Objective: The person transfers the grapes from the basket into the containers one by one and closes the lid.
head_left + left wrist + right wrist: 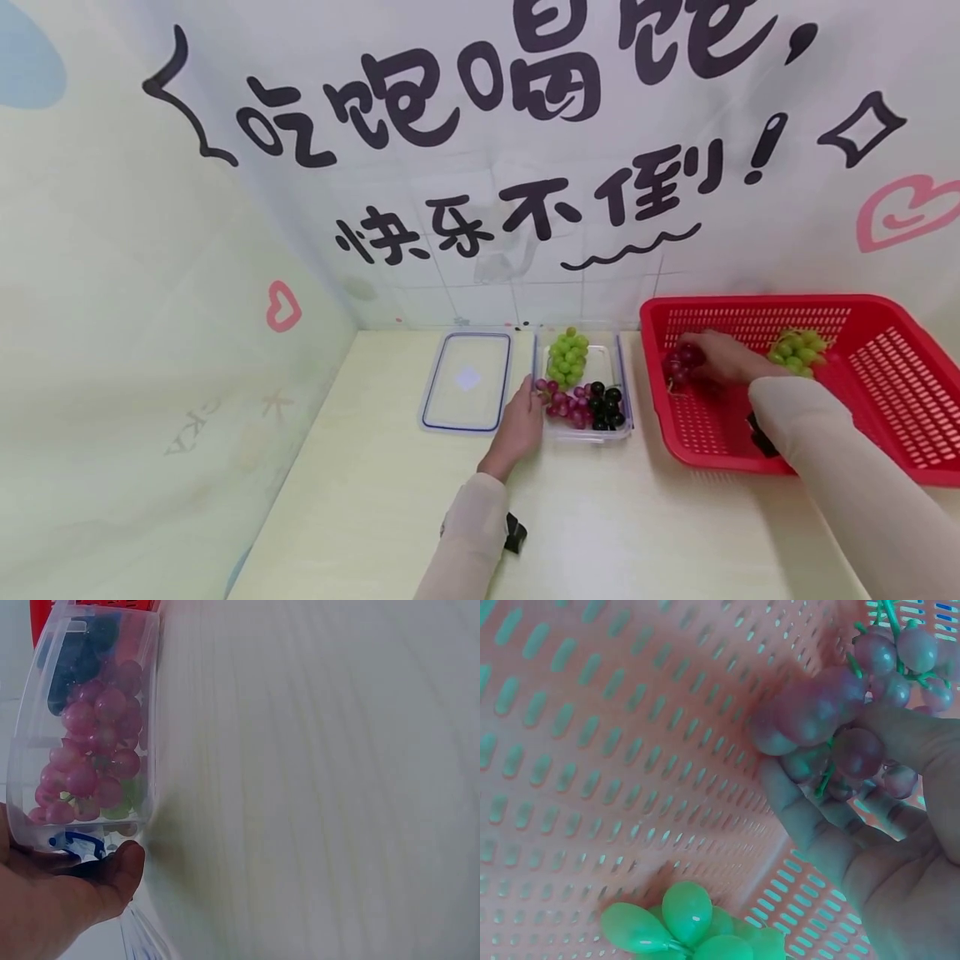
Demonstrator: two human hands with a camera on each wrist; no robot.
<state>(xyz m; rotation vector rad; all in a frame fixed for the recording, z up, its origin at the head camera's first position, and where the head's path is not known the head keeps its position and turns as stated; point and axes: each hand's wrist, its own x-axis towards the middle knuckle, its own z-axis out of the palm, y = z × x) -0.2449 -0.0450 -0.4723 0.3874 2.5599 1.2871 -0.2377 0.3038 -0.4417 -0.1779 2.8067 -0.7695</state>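
In the red basket, my right hand (723, 354) grips a bunch of purple-red grapes (681, 363) near the left wall. The right wrist view shows its thumb and fingers curled round the grapes (810, 712), with green stems poking out. My left hand (519, 423) holds the left side of a clear plastic container (626, 429); in the left wrist view its fingers (124, 881) are at the blue-edged side clip (79, 844). Inside the container lie green grapes (567, 358), purple-red grapes (567, 407) and black grapes (606, 406).
Left of the container, a clear lid with a blue seal (467, 382) lies flat on the light table (375, 467). The red basket (750, 458) stands at the right, holding another green grape bunch (797, 352). A printed wall covering (465, 292) rises behind.
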